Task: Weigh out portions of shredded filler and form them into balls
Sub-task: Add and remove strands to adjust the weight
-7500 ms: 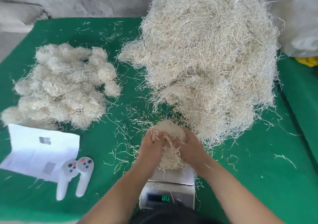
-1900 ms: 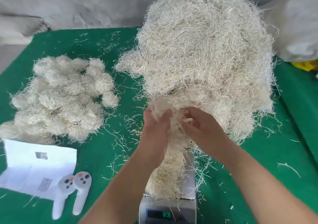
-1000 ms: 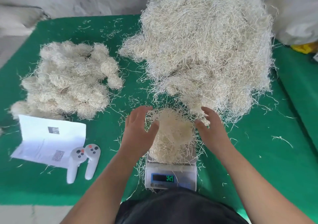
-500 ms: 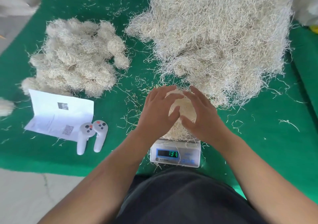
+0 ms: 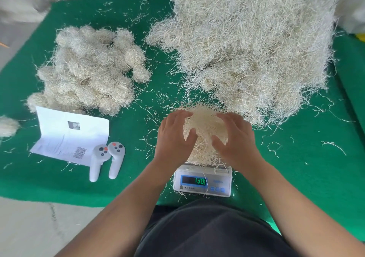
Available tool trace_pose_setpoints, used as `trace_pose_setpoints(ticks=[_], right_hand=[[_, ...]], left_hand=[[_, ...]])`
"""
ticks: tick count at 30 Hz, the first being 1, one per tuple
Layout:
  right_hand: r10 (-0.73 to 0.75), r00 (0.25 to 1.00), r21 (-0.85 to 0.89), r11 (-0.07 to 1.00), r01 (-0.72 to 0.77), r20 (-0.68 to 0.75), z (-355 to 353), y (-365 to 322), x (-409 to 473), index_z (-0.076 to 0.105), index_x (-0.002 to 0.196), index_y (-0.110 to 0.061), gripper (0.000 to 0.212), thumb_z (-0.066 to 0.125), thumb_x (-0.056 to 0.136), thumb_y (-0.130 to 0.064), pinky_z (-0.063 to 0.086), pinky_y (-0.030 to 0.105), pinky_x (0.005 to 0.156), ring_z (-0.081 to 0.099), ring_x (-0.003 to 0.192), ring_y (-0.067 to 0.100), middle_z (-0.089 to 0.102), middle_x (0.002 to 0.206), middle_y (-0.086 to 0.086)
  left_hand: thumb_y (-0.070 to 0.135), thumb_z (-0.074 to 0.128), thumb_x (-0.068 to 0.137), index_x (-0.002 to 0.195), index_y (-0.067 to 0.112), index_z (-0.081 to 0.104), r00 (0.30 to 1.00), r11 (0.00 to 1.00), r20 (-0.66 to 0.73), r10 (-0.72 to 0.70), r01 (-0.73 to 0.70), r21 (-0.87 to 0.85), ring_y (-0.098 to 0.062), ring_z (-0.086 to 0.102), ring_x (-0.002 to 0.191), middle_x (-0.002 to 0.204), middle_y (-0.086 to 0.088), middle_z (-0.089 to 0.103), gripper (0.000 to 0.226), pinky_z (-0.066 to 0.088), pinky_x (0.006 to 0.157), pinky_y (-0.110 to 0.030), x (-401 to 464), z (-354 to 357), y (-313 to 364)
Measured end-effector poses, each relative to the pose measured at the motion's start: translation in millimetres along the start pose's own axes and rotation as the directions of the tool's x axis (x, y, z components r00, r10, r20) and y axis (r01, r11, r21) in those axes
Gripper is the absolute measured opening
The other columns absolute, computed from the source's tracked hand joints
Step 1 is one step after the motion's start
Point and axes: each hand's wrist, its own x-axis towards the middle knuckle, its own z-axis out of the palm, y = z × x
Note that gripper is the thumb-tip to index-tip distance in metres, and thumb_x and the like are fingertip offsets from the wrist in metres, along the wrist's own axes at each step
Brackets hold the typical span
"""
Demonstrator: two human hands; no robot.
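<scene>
Finished balls (image 5: 88, 73) heaped at 10 o'clock; big loose pile (image 5: 254, 47) at 1 o'clock remains; left hand (image 5: 173, 136), right hand (image 5: 235, 138) spread, cupping portion (image 5: 205, 124) on scale (image 5: 202, 180), unshaped

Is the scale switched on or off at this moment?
On. The scale shows lit green digits in its dark display window, with a clump of filler sitting on its pan between both hands.

Shredded filler (image 5: 256, 45): dry, pale, stringy fibre, rough and matt; mat (image 5: 138, 185): green napped cloth, matt; scale (image 5: 202, 181): smooth white plastic, glossy display; paper sheet (image 5: 65, 136): white, creased; two controllers (image 5: 107, 161): smooth matt plastic.
</scene>
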Motion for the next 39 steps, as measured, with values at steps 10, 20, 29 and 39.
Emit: trace_pose_setpoints(ticks=[10, 20, 29, 39], right_hand=[[0.192, 0.981, 0.445, 0.878, -0.175, 0.006, -34.0, -1.5, 22.3, 0.066, 0.094, -0.022, 0.006, 0.065, 0.099, -0.023, 0.045, 0.020, 0.060, 0.056, 0.069, 0.003, 0.068, 0.095, 0.005], [0.081, 0.985, 0.728, 0.664, -0.168, 0.153, -73.4, -23.6, 35.6, 0.076, 0.098, -0.025, 0.006, 0.072, 0.098, -0.029, 0.042, 0.015, 0.053, 0.052, 0.057, 0.005, 0.067, 0.071, -0.003], [0.303, 0.948, 0.744, 0.610, -0.273, 0.099, -76.3, 0.8, 60.4, 0.075, 0.088, -0.021, 0.011, 0.070, 0.098, -0.020, 0.057, 0.029, 0.066, 0.064, 0.068, 0.014, 0.075, 0.084, 0.009], [0.611, 0.718, 0.929, -0.083, -0.362, 0.334, -52.6, 44.0, 97.3, 0.062, 0.094, -0.011, 0.010, 0.062, 0.090, -0.019, 0.060, 0.033, 0.085, 0.062, 0.088, 0.022, 0.065, 0.100, 0.011]], left_hand=[[0.078, 0.045, 0.085, 0.138, 0.048, 0.041, 0.990, 0.990, -0.062, -0.130, 0.126, -0.065, -0.005, 0.027, 0.126, 0.132, 0.028, 0.046, 0.061, 0.022, 0.106, -0.038, 9.5, -2.3, 23.0], [0.049, 0.077, 0.087, 0.096, 0.058, 0.073, 0.944, 0.628, 0.277, -0.180, 0.327, -0.706, 0.008, 0.071, 0.086, 0.097, 0.024, 0.077, 0.013, 0.052, 0.076, -0.021, 35.9, -11.8, 62.6], [0.035, 0.066, 0.100, 0.086, 0.037, 0.079, 0.842, 0.448, 0.185, -0.506, 0.440, -0.778, -0.014, 0.056, 0.085, 0.088, 0.009, 0.074, 0.020, 0.048, 0.087, -0.035, 41.8, -9.3, 37.6], [0.028, 0.069, 0.085, 0.078, 0.033, 0.074, 0.888, 0.232, 0.196, -0.416, 0.312, -0.922, -0.007, 0.065, 0.081, 0.089, 0.008, 0.074, 0.009, 0.046, 0.088, -0.033, 36.1, -8.5, 39.9]])
